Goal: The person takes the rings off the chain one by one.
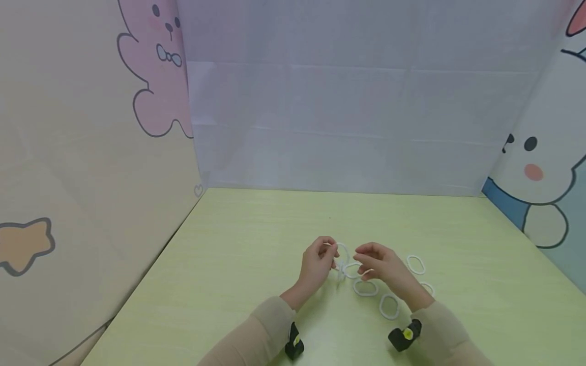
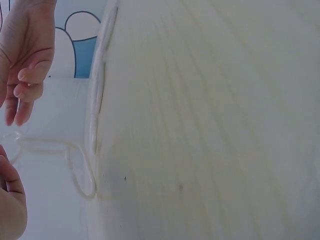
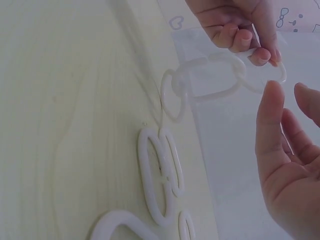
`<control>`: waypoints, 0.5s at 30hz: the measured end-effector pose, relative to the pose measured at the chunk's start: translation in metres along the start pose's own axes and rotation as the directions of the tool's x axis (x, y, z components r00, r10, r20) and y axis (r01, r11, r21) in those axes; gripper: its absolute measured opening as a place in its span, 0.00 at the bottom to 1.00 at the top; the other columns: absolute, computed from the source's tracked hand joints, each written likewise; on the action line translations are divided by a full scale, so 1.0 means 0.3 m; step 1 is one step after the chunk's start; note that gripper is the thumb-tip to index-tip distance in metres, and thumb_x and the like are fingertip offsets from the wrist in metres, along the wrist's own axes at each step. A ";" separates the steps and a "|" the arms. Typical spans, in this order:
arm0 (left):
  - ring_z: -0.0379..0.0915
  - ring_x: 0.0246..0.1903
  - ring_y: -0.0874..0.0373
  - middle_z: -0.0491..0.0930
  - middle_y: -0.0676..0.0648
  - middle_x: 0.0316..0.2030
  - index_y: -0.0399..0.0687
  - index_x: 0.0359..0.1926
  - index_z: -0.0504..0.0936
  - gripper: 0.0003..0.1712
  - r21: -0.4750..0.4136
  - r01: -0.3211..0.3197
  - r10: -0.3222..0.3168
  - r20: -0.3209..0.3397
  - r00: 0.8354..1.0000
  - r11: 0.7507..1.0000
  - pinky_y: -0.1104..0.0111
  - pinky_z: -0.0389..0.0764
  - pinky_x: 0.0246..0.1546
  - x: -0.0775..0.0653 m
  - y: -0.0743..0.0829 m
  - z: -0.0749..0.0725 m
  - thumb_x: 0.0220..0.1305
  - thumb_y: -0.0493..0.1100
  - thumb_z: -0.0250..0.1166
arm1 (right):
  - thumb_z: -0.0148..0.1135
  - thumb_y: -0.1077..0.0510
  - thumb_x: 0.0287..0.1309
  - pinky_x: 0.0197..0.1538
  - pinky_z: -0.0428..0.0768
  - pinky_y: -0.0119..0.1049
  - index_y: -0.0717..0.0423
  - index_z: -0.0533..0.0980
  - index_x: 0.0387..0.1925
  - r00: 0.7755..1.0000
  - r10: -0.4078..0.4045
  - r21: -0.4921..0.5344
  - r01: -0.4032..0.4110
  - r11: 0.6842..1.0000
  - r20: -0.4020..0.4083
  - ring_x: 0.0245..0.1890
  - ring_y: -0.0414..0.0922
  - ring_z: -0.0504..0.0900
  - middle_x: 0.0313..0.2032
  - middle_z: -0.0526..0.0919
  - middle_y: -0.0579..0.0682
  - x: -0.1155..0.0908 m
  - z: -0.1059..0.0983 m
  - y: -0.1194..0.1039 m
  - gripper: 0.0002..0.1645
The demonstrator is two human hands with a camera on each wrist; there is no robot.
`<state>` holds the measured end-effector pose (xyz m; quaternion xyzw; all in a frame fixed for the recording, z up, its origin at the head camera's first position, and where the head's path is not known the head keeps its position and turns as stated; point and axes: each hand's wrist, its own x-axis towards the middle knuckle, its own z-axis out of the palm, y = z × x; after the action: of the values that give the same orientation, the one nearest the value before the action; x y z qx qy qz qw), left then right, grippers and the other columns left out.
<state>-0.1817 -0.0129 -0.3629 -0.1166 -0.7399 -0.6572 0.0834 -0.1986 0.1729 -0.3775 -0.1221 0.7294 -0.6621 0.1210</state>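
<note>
Near the middle of the table, my left hand (image 1: 317,259) pinches the end of a short chain of white plastic links (image 3: 217,75) between thumb and fingertips. The chain dangles from those fingers, and its lowest link (image 3: 174,97) hangs by the tabletop in the right wrist view. Just to the right is my right hand (image 1: 383,265), its fingers loosely bent and spread, holding nothing. One of its fingertips (image 3: 272,90) comes close to the link in my left hand. In the left wrist view, the left hand (image 2: 11,200) shows only partly at the edge.
Several loose white links lie on the pale table (image 1: 256,223): an oval link (image 1: 365,295) below the hands, another link (image 1: 389,318) nearer me, and a link (image 1: 415,256) beyond the right wrist. Cloth with printed cartoon animals (image 1: 157,76) encloses the table's sides.
</note>
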 end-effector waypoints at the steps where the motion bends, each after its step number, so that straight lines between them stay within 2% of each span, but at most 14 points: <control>1: 0.68 0.18 0.61 0.77 0.43 0.24 0.34 0.39 0.74 0.05 -0.004 -0.007 0.007 -0.003 1.000 1.000 0.79 0.65 0.15 0.000 -0.001 -0.001 0.66 0.34 0.55 | 0.58 0.56 0.61 0.34 0.80 0.37 0.73 0.64 0.50 1.000 -0.002 0.006 0.002 1.000 -0.003 0.31 0.45 0.77 0.41 0.73 0.61 0.002 0.004 -0.001 0.25; 9: 0.68 0.18 0.63 0.76 0.47 0.23 0.33 0.40 0.74 0.07 -0.025 -0.038 0.037 -0.011 0.999 0.999 0.77 0.69 0.18 0.000 -0.006 -0.005 0.67 0.35 0.54 | 0.58 0.58 0.61 0.35 0.80 0.38 0.73 0.65 0.50 1.000 0.006 0.050 -0.005 0.999 -0.019 0.32 0.44 0.78 0.41 0.74 0.60 0.017 0.029 0.002 0.23; 15: 0.68 0.18 0.62 0.76 0.37 0.26 0.32 0.40 0.72 0.06 -0.056 -0.025 0.024 -0.017 1.000 0.998 0.78 0.68 0.18 -0.003 0.003 -0.007 0.67 0.34 0.54 | 0.57 0.59 0.62 0.38 0.79 0.39 0.73 0.66 0.51 1.000 -0.001 0.080 0.001 0.997 0.001 0.35 0.45 0.78 0.40 0.75 0.56 0.021 0.050 -0.006 0.23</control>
<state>-0.1806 -0.0150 -0.3621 -0.1225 -0.7189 -0.6777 0.0941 -0.1993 0.1566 -0.3772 -0.1180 0.7022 -0.6907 0.1260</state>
